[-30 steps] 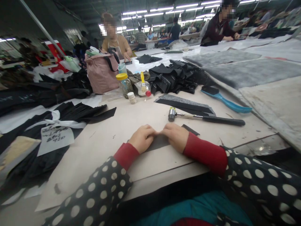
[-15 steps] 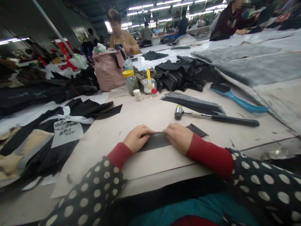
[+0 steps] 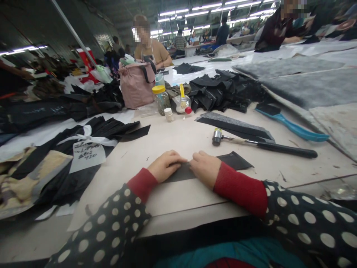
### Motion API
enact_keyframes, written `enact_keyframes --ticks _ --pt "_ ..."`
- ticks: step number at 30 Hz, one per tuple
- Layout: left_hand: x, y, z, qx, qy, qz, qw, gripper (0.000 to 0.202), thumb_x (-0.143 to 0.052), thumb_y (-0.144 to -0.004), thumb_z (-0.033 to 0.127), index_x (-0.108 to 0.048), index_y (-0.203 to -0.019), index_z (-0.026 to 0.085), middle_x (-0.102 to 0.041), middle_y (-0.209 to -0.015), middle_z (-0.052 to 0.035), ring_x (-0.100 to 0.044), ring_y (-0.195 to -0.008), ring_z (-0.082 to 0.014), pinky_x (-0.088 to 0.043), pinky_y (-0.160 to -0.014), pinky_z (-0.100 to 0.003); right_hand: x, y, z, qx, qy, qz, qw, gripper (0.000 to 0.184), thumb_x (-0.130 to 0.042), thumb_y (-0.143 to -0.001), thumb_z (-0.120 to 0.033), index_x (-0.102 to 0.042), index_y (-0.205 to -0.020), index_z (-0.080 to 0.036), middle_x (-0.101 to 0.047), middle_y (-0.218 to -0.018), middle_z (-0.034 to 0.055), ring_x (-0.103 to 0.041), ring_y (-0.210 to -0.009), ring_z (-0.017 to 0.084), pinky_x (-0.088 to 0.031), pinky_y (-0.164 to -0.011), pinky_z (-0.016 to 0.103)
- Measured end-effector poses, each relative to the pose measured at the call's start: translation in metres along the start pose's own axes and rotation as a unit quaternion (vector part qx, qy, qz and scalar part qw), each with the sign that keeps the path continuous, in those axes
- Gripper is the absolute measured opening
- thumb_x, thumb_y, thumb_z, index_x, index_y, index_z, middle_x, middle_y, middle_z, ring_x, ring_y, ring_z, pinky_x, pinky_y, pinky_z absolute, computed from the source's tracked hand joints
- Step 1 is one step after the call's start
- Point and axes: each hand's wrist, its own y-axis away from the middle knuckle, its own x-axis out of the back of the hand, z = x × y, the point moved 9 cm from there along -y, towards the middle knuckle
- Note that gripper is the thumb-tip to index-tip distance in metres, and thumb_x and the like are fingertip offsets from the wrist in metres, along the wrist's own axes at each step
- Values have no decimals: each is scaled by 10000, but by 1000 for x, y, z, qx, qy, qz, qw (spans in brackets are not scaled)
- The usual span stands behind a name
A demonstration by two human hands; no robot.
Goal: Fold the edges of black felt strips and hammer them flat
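Observation:
My left hand (image 3: 166, 166) and my right hand (image 3: 204, 169) lie side by side on a black fabric strip (image 3: 232, 160), fingertips close together and curled over it. The strip runs under both hands on a pale worktable (image 3: 178, 139), and its middle is hidden by my fingers. Nearest my right hand, a small steel hammer (image 3: 263, 146) with a black grip lies on the table. Beyond it lie black strips with grey felt facing (image 3: 234, 125).
A jar with a yellow lid (image 3: 161, 100), a paintbrush (image 3: 182, 96) and a pile of black fabric pieces (image 3: 223, 91) stand farther off. A blue-handled scraper (image 3: 292, 126) lies right. Labelled black bundles (image 3: 83, 149) lie left. Co-workers (image 3: 150, 48) sit beyond.
My hands have pressed along the strip, and more of its right end now shows past my right hand. The whole view has shifted, with the table items sliding rightward.

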Motion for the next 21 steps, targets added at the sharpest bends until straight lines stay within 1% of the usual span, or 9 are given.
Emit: enact_keyframes --ticks 2,5,7,9,12,15,18,21 --pt "6 6 -8 24 18 -4 1000 273 -471 -780 157 -585 -1026 190 -543 -900 -37 -512 -866 -141 -410 -822 -280 2 -1 2 -1 0 12 1000 210 -392 -832 -160 -598 -820 -122 -533 -819 111 -472 -827 214 -372 -652 295" --pt "14 14 -15 57 20 14 998 263 -472 -783 178 -587 -1019 188 -550 -903 -35 -518 -875 -144 -411 -826 -282 3 -2 5 -4 -16 30 999 188 -410 -822 -160 -594 -829 -121 -541 -837 106 -475 -825 211 -370 -702 302" --pt "14 16 -16 68 17 21 997 252 -480 -771 169 -598 -993 193 -553 -896 -29 -519 -874 -144 -413 -823 -278 1 -5 6 -6 -44 29 999 186 -419 -804 -134 -595 -867 -126 -548 -866 99 -476 -833 203 -368 -729 298" --pt "13 15 -16 80 14 26 996 243 -490 -758 157 -607 -968 188 -555 -887 -27 -522 -862 -143 -419 -809 -275 0 -8 5 1 -81 21 997 229 -430 -769 -90 -594 -924 -131 -554 -903 92 -479 -845 192 -365 -754 289" --pt "12 14 -16 84 25 25 996 234 -494 -753 159 -612 -955 177 -563 -885 -29 -527 -856 -146 -420 -808 -278 0 -13 2 13 -125 15 992 328 -433 -717 -43 -587 -993 -127 -559 -941 93 -481 -875 179 -358 -792 283" --pt "14 15 -16 68 51 25 996 226 -486 -770 192 -611 -957 170 -575 -902 -33 -532 -877 -147 -409 -836 -280 2 -13 1 17 -152 18 988 357 -426 -709 -44 -582 -1025 -103 -560 -951 105 -481 -904 176 -354 -822 281" --pt "21 19 -22 78 70 41 994 227 -472 -789 230 -609 -954 158 -584 -935 -42 -533 -900 -147 -398 -848 -277 4 -9 1 24 -172 44 984 389 -424 -704 -34 -565 -1061 -100 -558 -960 104 -479 -903 171 -357 -834 282" --pt "28 25 -32 113 66 59 990 238 -476 -786 249 -607 -957 148 -585 -932 -47 -536 -852 -146 -415 -785 -272 4 -5 0 51 -186 83 978 411 -416 -691 -8 -576 -1048 -132 -551 -968 90 -473 -880 161 -369 -825 286"
